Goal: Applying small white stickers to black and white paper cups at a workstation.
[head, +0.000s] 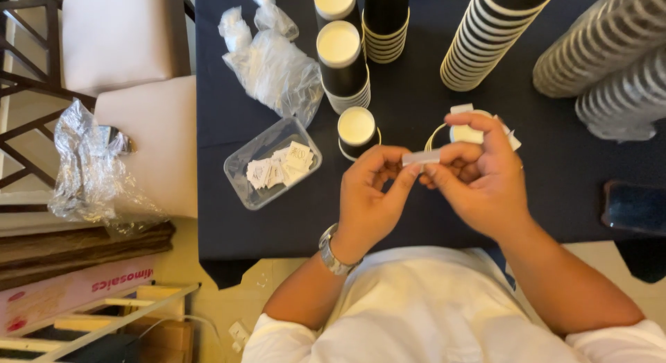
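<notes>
My left hand [371, 193] and my right hand [482, 175] meet over a dark blue table [236, 127], both pinching a small white strip of paper [420, 157] between the fingertips. My right hand also holds a black paper cup [458, 132] on its side, its white inside facing up, mostly hidden by the fingers. Just left of the hands stands a single black cup with a white lid [356, 129]. A clear plastic tray [272, 163] holding several small white printed slips sits further left.
Stacks of black lidded cups [343, 64] and tall leaning stacks of striped cups [489, 33] fill the back of the table. Crumpled clear plastic [274, 64] lies at back left. A dark phone [635, 207] lies at right. White chairs [149, 137] stand left of the table.
</notes>
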